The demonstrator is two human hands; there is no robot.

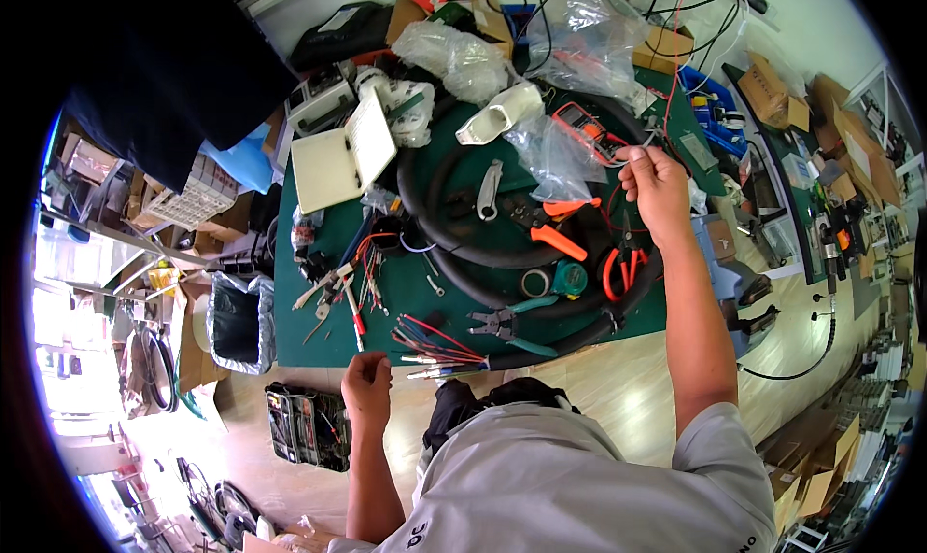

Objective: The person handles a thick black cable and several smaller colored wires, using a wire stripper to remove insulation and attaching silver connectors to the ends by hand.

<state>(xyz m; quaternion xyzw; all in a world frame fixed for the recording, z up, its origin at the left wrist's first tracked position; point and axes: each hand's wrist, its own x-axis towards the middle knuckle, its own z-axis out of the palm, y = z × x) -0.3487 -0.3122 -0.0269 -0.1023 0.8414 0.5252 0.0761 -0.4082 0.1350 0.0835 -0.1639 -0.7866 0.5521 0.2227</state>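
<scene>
My right hand (657, 184) reaches over the right part of the green table, thumb and fingers pinched together beside a red multimeter (579, 123). Something thin and pale shows at its fingertips, too small to name. At the front edge my left hand (367, 389) has its fingers curled closed; whatever they hold, if anything, is hidden. Beside it lie the stripped wire ends (449, 355) of a thick black cable (473, 287), which loops across the table. Teal-handled wire strippers (500, 323), an orange-handled crimping tool (546, 232) and red-handled pliers (618, 268) lie among the coils.
An open white case (328, 171) stands at the back left, with clear plastic bags (579, 41) at the back. A bundle of loose wires (362, 263) lies front left. A lined bin (241, 321) and a tool bag (307, 427) are on the floor. A dark-clothed person (174, 70) stands far left.
</scene>
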